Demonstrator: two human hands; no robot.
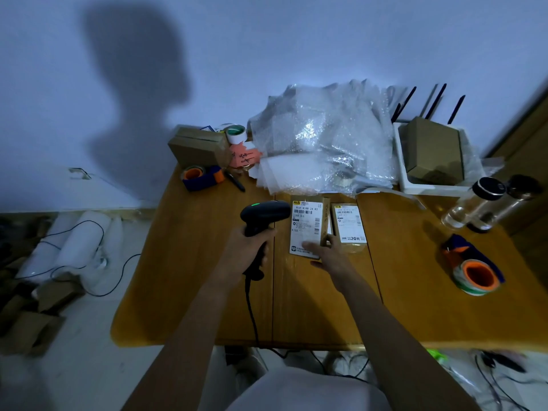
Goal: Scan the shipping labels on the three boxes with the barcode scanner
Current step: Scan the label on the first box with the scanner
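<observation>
My left hand [247, 250] grips the handle of a black barcode scanner [264, 213], whose head points right toward a cardboard box with a white shipping label [307, 223]. My right hand [329, 252] rests on that box's near right corner, fingers spread over the label's lower edge. A narrow brown box [326, 221] stands on edge between it and a second labelled box [350, 226] to the right. The scanner's cable runs down off the table's front edge.
On the wooden table [192, 292] lie a heap of bubble wrap [323, 137], a cardboard box [197, 146] at the back left, tape dispensers [201, 176] [474, 271], a white bin [403, 176] holding a box, and bottles [474, 206]. Cardboard and cables litter the floor.
</observation>
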